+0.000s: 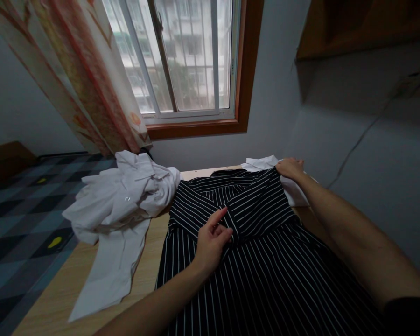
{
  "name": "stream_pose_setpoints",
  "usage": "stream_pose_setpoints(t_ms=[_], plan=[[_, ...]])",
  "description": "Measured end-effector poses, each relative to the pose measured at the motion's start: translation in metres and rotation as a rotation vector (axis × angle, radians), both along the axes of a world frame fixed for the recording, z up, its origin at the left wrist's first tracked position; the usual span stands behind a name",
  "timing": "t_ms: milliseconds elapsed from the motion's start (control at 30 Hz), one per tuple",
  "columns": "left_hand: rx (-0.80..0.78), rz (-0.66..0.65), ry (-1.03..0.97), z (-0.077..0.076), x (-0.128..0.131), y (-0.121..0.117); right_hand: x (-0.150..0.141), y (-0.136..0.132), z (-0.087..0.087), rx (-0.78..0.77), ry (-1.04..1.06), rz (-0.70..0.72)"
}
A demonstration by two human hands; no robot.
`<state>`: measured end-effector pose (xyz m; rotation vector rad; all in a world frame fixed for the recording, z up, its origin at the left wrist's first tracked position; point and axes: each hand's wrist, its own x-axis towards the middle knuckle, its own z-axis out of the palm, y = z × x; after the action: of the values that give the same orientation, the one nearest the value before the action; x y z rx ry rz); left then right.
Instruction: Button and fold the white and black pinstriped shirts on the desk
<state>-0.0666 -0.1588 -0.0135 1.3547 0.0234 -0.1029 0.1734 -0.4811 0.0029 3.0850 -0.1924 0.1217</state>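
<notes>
A black skirt-like garment with thin white stripes [262, 270] lies spread over the wooden table, its wide waistband at the far end. Stripes run slanted and crossing on the band, lengthwise below it. At the band's far right corner my right hand [290, 168] is closed, pinching the fabric edge. My left hand [212, 240] rests at or just over the middle of the band, beside a narrow vertical strip. Its index finger points out and the thumb stands apart; the other fingers are partly curled and I see nothing held in them.
On the left a crumpled white shirt [126, 196] lies on the table [56, 289], one sleeve hanging towards me. More white cloth [261, 162] lies behind my right hand. A checked bed cover [17, 219], a curtain [87, 70] and a window [185, 56] surround the table.
</notes>
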Motion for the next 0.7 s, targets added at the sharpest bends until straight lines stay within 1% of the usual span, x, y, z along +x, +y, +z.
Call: stream_pose_setpoints(t_ms=[67,133,267,333,367,400,467,500,567,633,700], plan=[[0.012,0.028,0.01,-0.002,-0.002,0.001,0.004,0.01,-0.001,0.002,-0.089,-0.041],[0.036,0.06,0.028,-0.006,-0.003,0.002,0.006,0.021,-0.007,-0.004,-0.127,-0.04],[0.128,0.078,0.109,-0.021,-0.001,0.008,0.006,0.035,-0.028,0.023,-0.117,0.008],[0.238,0.097,0.105,-0.026,-0.001,0.014,0.002,0.035,-0.037,0.06,-0.143,0.009],[0.32,0.123,0.051,-0.026,-0.001,0.017,-0.001,0.034,-0.041,0.088,-0.173,-0.002],[0.417,0.153,-0.045,-0.025,-0.001,0.019,-0.005,0.033,-0.042,0.118,-0.214,-0.013],[0.638,0.167,-0.317,-0.018,0.001,0.022,-0.016,0.033,-0.042,0.168,-0.311,0.002],[0.747,0.128,-0.451,-0.013,0.003,0.022,-0.023,0.034,-0.04,0.181,-0.36,0.036],[0.966,-0.022,-0.626,-0.006,0.011,0.018,-0.041,0.041,-0.037,0.179,-0.424,0.161],[1.186,-0.184,-0.669,-0.005,0.024,0.013,-0.063,0.053,-0.039,0.144,-0.411,0.32],[1.375,-0.329,-0.633,-0.012,0.037,0.007,-0.086,0.065,-0.048,0.087,-0.337,0.452]])
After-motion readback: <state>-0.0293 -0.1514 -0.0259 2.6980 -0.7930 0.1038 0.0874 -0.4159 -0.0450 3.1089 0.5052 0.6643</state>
